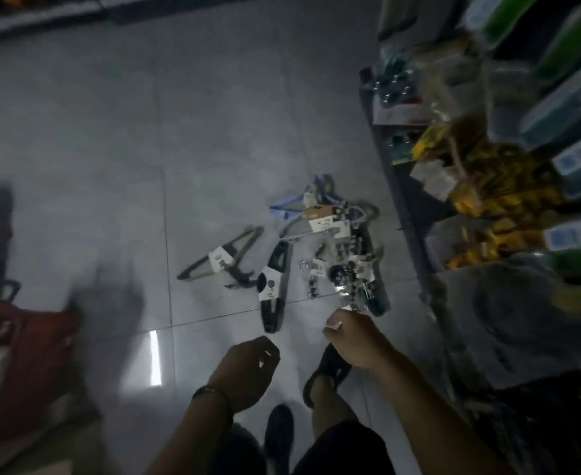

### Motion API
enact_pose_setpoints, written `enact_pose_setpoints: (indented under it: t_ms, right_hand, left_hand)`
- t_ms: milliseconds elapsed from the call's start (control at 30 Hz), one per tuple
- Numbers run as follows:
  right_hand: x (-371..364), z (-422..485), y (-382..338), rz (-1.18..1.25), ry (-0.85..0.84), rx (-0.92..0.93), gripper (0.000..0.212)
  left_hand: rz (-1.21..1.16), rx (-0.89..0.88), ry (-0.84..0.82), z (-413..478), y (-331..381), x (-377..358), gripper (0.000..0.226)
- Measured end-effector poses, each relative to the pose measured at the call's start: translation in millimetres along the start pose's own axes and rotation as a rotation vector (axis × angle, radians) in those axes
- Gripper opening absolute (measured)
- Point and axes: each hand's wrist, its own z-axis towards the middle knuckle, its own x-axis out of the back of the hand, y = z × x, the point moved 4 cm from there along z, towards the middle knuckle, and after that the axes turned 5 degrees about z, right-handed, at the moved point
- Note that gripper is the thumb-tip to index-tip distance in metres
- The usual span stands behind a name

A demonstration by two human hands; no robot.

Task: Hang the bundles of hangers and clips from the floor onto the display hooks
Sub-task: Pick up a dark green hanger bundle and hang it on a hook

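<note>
Well: tagged hanger bundles (330, 248) heaped on floor (110, 149); left grip (248, 371) slack, right grip (351, 337) unclear.

**Dim shop aisle**

Grey floor tiles (213, 132), thin dark joints, one bright glare patch (154, 358) near me. Stocked shelving (406, 207) lines the floor's right edge; a dark plinth (42, 20) crosses its far-left corner.

The floor (213, 132) is grey-tiled, the hanger bundle (280, 255) black with white label (268, 286), far hangers (287, 204) perhaps lilac-blue.
</note>
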Motion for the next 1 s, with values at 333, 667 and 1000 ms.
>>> enact_pose_setpoints:
  t_ms: [333, 667, 1000]
  right_hand:
    - [-73.5, 294.3, 19.4, -0.312, -0.162, -0.042, 0.032]
    - [-271.9, 549.5, 49.5, -0.379, -0.031, 0.02, 0.051]
    - [-363.3, 582.2, 78.6, -0.619, 0.065, 0.088, 0.11]
  left_hand:
    - [-0.14, 0.263, -0.145, 279.0, -153.5, -78.8, 0.027]
    - [0.038, 0.456, 0.084, 539.4, -366.4, -114.9, 0.058]
    - [0.349, 0.266, 0.182, 581.4, -432.7, -154.6, 0.04]
